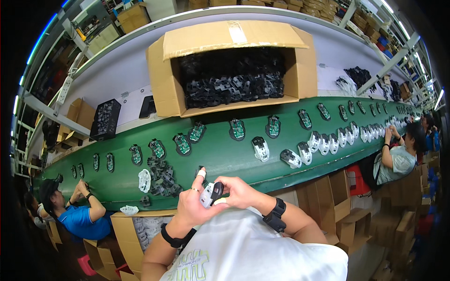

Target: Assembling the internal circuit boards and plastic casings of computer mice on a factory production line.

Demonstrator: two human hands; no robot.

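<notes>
A white and black computer mouse shell [206, 196] is held between my two hands, close to my body at the near edge of the green belt. My left hand [189, 206] grips its left side, with the index finger wrapped in white and pointing away. On the other side, my right hand [240, 193] pinches the shell near its black end with thumb and fingers. Left of my hands lies a heap of dark plastic parts [163, 179] beside a loose white shell [144, 181]. A small dark part lies by my left index fingertip, partly hidden.
Mouse bases with green circuit boards [236, 129] line the green belt [215, 154]. Several white and black shells [291, 158] stand to the right. A large carton [164, 89] of dark parts sits beyond. Co-workers sit left [79, 210] and right [398, 157]; a carton of white shells is near my left arm.
</notes>
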